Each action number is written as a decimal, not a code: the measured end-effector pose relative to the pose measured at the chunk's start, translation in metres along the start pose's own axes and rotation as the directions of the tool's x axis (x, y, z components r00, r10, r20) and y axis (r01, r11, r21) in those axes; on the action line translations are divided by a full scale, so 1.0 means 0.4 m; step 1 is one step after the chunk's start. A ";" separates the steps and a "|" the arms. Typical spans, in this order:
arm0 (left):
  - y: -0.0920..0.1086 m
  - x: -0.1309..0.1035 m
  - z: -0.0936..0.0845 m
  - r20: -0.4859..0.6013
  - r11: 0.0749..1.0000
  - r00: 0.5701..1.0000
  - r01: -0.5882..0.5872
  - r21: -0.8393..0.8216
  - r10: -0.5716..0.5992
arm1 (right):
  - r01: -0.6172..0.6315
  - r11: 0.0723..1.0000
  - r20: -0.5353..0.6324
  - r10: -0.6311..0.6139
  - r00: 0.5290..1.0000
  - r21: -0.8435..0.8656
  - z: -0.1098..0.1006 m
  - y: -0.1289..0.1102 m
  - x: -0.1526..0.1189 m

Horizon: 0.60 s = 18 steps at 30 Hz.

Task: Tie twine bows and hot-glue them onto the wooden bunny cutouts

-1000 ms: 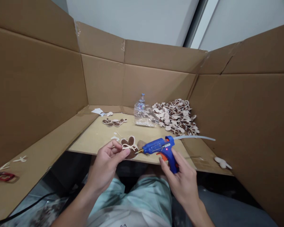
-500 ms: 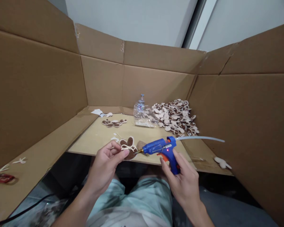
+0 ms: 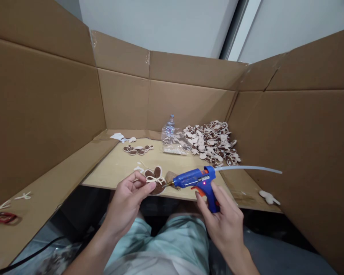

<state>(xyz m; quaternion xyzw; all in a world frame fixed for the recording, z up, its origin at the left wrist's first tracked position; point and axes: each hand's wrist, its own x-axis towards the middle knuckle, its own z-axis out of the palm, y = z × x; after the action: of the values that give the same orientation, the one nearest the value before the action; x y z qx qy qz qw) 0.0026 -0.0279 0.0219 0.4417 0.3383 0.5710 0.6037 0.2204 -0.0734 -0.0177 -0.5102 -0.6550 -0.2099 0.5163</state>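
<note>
Between thumb and fingers, my left hand (image 3: 130,198) pinches a brown bunny-shaped felt piece (image 3: 159,188) with a pale edge and a cream string bow (image 3: 155,179) across its middle. My right hand (image 3: 225,217) is wrapped round the handle of a blue glue gun (image 3: 194,178) with an orange trigger and a lit red light. The gun's metal nozzle points left, its tip at the right side of the brown piece; whether it touches I cannot tell. A long translucent glue stick (image 3: 249,168) sticks out of the gun's back.
A large heap of brown and white pieces (image 3: 212,143) lies at the back right, beside a plastic bag (image 3: 174,147) and bottle (image 3: 171,124). Several pieces (image 3: 138,149) lie back left. Red-handled scissors (image 3: 2,217) rest far left, a white piece (image 3: 268,197) far right. Cardboard walls (image 3: 172,101) enclose the board (image 3: 103,173).
The glue gun has shifted very slightly right along with my right hand, and its glue stick reaches further right. My left hand and the felt piece have hardly moved.
</note>
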 end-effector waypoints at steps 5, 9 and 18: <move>-0.002 0.001 -0.003 0.001 1.000 1.000 0.003 -0.001 -0.003 | 0.002 1.000 -0.007 -0.002 1.000 -0.016 0.002 0.006 -0.005; -0.003 0.001 -0.004 0.018 1.000 1.000 0.004 -0.008 -0.004 | -0.005 0.999 -0.014 0.004 1.000 -0.045 0.003 0.007 -0.006; -0.001 0.023 -0.027 -0.007 0.998 0.999 -0.042 0.043 0.043 | -0.157 0.963 0.177 0.198 0.964 -0.221 0.039 0.077 0.006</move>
<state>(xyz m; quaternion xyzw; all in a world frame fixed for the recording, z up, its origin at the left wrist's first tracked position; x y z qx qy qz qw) -0.0060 -0.0171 0.0184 0.4593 0.3435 0.5781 0.5804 0.2407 -0.0477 -0.0293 -0.6359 -0.6293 -0.1772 0.4101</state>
